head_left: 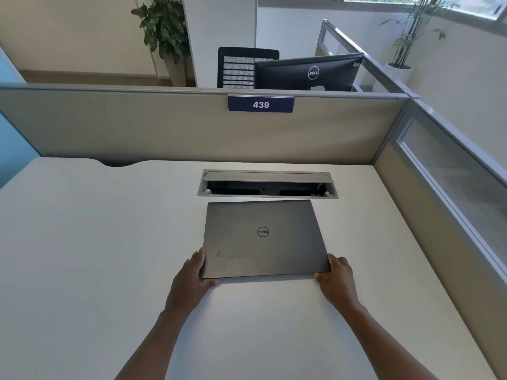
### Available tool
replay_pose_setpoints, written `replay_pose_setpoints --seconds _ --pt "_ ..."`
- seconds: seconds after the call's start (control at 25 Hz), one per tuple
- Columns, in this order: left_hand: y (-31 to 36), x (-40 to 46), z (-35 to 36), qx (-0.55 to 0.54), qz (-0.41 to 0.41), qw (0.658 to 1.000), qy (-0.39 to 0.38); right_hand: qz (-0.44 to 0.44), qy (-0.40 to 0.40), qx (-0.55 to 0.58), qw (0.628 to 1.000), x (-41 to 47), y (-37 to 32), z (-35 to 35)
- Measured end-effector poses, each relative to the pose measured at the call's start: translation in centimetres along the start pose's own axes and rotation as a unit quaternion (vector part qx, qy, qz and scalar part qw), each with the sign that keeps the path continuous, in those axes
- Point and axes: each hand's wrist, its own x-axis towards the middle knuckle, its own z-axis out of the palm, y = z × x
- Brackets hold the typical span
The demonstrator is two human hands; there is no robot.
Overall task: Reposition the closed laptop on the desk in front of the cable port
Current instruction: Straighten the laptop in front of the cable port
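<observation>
A closed dark grey laptop (263,239) lies on the white desk (96,256), its far edge just short of the cable port (267,185), whose lid is flipped open. My left hand (193,278) grips the laptop's near left corner, thumb under the front edge. At the near right corner my right hand (336,275) holds the laptop in the same way. The near edge casts a shadow on the desk; whether it is lifted I cannot tell.
A beige partition (164,127) with a blue "439" sign (260,104) stands behind the desk, and a glazed partition (452,187) closes the right side. A cable notch (118,162) cuts the desk's back edge at the left. Beyond are a monitor (308,72), chair and plants.
</observation>
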Motion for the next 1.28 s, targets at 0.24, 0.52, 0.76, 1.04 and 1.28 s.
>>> replay_pose_setpoints --seconds 0.24,0.52,0.76,1.04,1.28 --pt "-0.3 0.4 -0.5 -0.014 -0.005 1.0 -0.018 0.008 0.02 0.035 0.999 -0.6 0.3 0.6" --pt "-0.4 1.0 -1.1 0.009 -0.003 0.999 -0.04 0.007 0.024 0.043 0.999 -1.7 0.3 1.1" --pt "-0.7 1.1 -1.2 0.002 -0.009 0.999 -0.044 0.006 0.028 0.052 0.998 -2.1 0.2 1.0" --pt "-0.2 0.5 -0.7 -0.001 -0.01 1.0 -0.024 0.009 0.024 0.04 0.999 -2.3 0.0 1.0" --pt "0.3 0.2 -0.7 -0.017 -0.02 0.999 -0.027 0.012 0.023 0.025 0.999 -2.1 0.1 1.1"
